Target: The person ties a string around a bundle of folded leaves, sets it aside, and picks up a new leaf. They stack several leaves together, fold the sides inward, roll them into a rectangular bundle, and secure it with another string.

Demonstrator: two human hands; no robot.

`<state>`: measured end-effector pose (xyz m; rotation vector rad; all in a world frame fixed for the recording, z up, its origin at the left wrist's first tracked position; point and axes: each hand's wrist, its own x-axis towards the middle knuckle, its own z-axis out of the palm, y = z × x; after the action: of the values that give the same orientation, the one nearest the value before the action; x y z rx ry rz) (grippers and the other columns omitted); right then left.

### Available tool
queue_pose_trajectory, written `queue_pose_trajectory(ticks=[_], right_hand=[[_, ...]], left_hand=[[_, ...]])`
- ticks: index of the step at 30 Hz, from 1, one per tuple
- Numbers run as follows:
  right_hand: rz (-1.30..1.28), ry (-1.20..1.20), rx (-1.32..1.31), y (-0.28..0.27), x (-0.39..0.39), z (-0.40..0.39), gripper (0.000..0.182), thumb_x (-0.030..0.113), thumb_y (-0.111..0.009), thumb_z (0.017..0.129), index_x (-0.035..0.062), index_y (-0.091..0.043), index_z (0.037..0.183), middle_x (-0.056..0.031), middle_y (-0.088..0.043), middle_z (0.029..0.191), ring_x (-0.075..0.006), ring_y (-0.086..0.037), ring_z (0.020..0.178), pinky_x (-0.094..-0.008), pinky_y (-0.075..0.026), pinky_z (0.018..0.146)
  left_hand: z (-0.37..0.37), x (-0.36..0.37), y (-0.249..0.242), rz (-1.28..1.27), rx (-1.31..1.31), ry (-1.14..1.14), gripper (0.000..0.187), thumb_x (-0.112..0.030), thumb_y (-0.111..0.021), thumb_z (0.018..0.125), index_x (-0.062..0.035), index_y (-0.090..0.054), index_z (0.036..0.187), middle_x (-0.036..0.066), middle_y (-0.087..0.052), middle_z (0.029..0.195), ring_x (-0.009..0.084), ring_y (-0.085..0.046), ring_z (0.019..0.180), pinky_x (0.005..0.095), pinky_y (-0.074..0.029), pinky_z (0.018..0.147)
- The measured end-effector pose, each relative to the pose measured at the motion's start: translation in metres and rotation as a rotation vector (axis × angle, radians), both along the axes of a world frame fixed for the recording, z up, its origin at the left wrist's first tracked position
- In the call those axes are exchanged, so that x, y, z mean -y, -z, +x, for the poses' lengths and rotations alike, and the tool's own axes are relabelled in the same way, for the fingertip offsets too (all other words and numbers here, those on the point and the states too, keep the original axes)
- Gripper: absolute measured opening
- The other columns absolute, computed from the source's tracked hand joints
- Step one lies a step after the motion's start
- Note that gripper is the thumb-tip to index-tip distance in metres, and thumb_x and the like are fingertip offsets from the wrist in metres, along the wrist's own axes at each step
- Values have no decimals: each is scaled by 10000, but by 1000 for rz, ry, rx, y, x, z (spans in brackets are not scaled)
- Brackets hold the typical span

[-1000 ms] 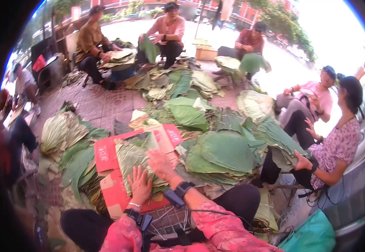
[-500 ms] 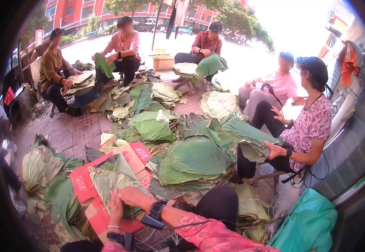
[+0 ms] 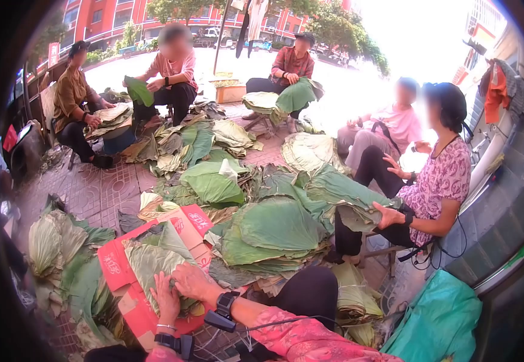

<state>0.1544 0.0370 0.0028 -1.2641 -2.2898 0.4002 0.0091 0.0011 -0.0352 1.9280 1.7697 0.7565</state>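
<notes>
Resting close together now on the pale leaf (image 3: 153, 259), left hand (image 3: 165, 301) alongside right hand (image 3: 194, 282), after lying flat and apart a second ago! Opening out the left, fingers stretched along the leaf; bending the right beside it, but cannot tell whether gripping or merely resting. Looking further right and higher, too, than a second back. Finding the leaf laid over the red cardboard (image 3: 111, 265), just beyond the knees.

Swinging right of the cardboard, near the bottom edge, to a green bag (image 3: 437, 320). Passing to a leaf pile (image 3: 75, 289) left of the cardboard, then to a broad green heap (image 3: 274, 232) just right of it. All spread over patterned paving (image 3: 117, 184), showing pinkish beyond the cardboard.

On to a person in a floral top (image 3: 437, 187), seated well right of the cardboard with one hand on a leaf stack (image 3: 349, 196). Farther past the cardboard to more seated people, busy among leaves. Out finally, far behind the cardboard, to trees (image 3: 340, 33) and a red building (image 3: 114, 18) across a bright street.
</notes>
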Motion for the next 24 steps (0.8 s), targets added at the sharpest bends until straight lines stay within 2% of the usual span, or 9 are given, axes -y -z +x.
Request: queue_pose_trajectory(ticks=[2, 5, 8, 11, 24], right_hand=[[56, -7, -43, -25, 8, 2, 190, 201, -578, 742, 50, -574, 857, -102, -550, 949, -297, -507, 964, -405, -411, 769], [169, 7, -37, -9, 9, -2, 355, 288, -527, 821, 61, -546, 1092, -111, -516, 1176, -277, -430, 1151, -417, -337, 913], [142, 77, 140, 26, 11, 1, 467, 346, -468, 875, 79, -446, 1257, -112, -409, 1339, -264, -335, 1266, -463, -258, 980], [76, 54, 188, 25, 11, 3, 485, 373, -424, 900, 94, -405, 1297, -103, -344, 1393, -260, -283, 1301, -485, -240, 988], [79, 68, 147, 34, 10, 2, 454, 314, -434, 899, 101, -406, 1299, -99, -341, 1396, -263, -284, 1301, -488, -216, 999]], left_hand=[[3, -1, -5, -30, -25, -16, 399, -96, -510, 835, -101, -449, 1230, 142, -305, 1422, 311, -180, 1359, 590, -52, 1043], [4, -1, 0, -8, 4, -37, 418, -93, -500, 828, -104, -441, 1242, 145, -301, 1423, 312, -178, 1359, 584, -57, 1046], [4, 3, -7, -11, -77, -1, 449, -83, -494, 812, -103, -431, 1256, 143, -298, 1424, 313, -175, 1359, 575, -61, 1052], [5, 3, -4, 19, -100, -4, 473, -62, -493, 794, -96, -426, 1261, 135, -297, 1426, 304, -172, 1361, 565, -64, 1058], [9, 7, -9, 21, -91, -6, 453, -67, -471, 824, -98, -413, 1272, 131, -275, 1438, 298, -151, 1368, 555, -35, 1063]])
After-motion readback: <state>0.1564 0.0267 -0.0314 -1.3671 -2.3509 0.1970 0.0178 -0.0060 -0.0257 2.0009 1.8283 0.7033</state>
